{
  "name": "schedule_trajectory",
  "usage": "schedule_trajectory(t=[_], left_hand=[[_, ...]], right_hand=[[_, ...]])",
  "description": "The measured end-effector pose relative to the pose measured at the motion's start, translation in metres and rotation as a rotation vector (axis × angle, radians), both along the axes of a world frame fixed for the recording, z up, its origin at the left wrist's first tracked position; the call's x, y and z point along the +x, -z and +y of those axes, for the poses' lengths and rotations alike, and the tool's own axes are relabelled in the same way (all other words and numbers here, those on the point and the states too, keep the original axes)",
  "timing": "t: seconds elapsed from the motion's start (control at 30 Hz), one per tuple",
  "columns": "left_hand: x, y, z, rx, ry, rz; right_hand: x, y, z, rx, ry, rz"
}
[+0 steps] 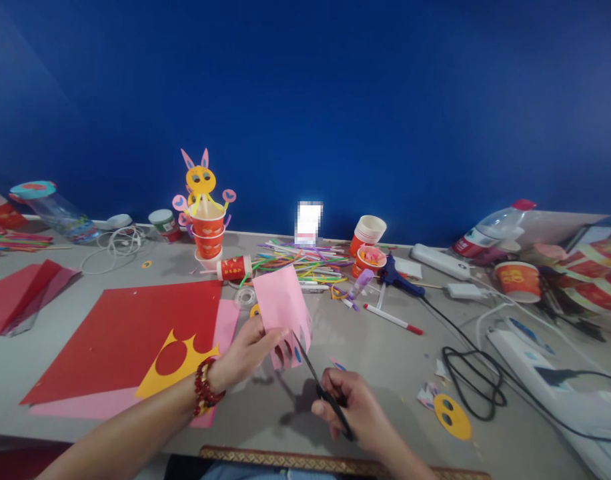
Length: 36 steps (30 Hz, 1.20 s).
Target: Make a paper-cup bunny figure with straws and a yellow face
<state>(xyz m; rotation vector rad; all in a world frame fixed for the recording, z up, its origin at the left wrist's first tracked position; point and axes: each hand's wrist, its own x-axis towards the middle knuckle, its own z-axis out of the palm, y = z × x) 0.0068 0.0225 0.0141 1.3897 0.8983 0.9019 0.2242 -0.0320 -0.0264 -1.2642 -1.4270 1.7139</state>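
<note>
A pink sheet of paper (281, 300) with cuts along its lower edge is held up by my left hand (250, 352), thumb in front and fingers behind. Small blue patches show on the cut strips. My right hand (350, 407) grips black-handled scissors (330, 399), whose blades reach up to the paper's lower right edge. A small pink and blue cut-out piece (337, 363) lies behind the scissors. To the right, a yellow paper face (452, 417) with dark eyes and pale ears lies flat on the table.
Red paper (120, 333) and a yellow offcut (175, 375) lie at left. A decorated cup stack (208, 230) stands behind. Pipe cleaners (305, 267) are heaped at the back. A blue glue gun (403, 281) trails a black cord (473, 387) at right, near a power strip (545, 393).
</note>
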Motion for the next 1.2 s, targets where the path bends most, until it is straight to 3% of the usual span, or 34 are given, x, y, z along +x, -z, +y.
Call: schedule_trajectory(t=[0.23,0.63,0.9,1.2], left_hand=[[0.0,0.009,0.0,-0.012,0.028,-0.033],[0.01,-0.001,-0.004,-0.039,-0.112,-0.118],[0.012,0.001,-0.006,-0.076,-0.088,-0.095],[0.009,0.006,-0.003,-0.074,-0.005,-0.058]], right_hand=[[0.002,0.002,0.001,0.024,-0.007,-0.006],[0.007,-0.006,-0.018,-0.008,-0.077,0.07],[0.005,-0.006,-0.024,0.005,-0.076,0.118],[0.002,-0.002,-0.021,-0.118,-0.097,0.125]])
